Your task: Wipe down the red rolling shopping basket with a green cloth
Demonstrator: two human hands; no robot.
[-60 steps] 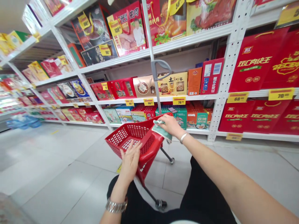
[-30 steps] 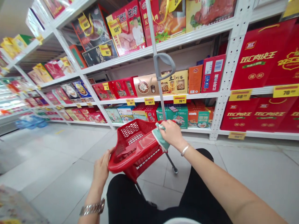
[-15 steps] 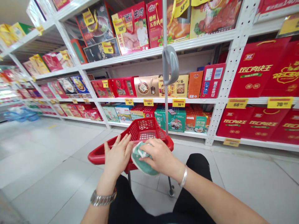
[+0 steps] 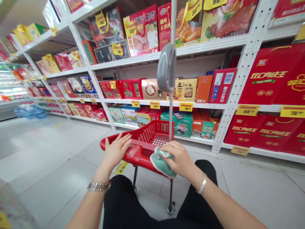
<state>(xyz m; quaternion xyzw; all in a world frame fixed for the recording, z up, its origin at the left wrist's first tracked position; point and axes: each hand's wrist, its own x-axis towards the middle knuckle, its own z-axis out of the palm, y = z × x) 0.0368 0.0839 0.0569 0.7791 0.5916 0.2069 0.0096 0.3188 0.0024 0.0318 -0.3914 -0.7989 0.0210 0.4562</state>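
Note:
In front of my knees stands a red plastic shopping basket on legs with casters (image 4: 140,159). A grey metal pole (image 4: 171,117) rises from its right side and carries a grey plastic hook-shaped handle (image 4: 166,68). My left hand (image 4: 116,148) lies flat on the left part of the red rim, fingers spread. With my right hand (image 4: 178,157) I grip a bunched green cloth (image 4: 162,162) with a white edge, pressed against the rim's near right corner. Part of the cloth is hidden under my fingers.
White shelving (image 4: 147,60) full of boxed foods runs across the front and off to the left. Large red gift boxes (image 4: 267,76) fill the right bay. A pink phone-like item (image 4: 178,115) lies on a green box. Blue-tinted water jugs (image 4: 30,111) stand far left.
My right hand and the cloth have slid right along the rim, away from my left hand. The basket has turned and the hook-shaped handle has swung to the pole's left.

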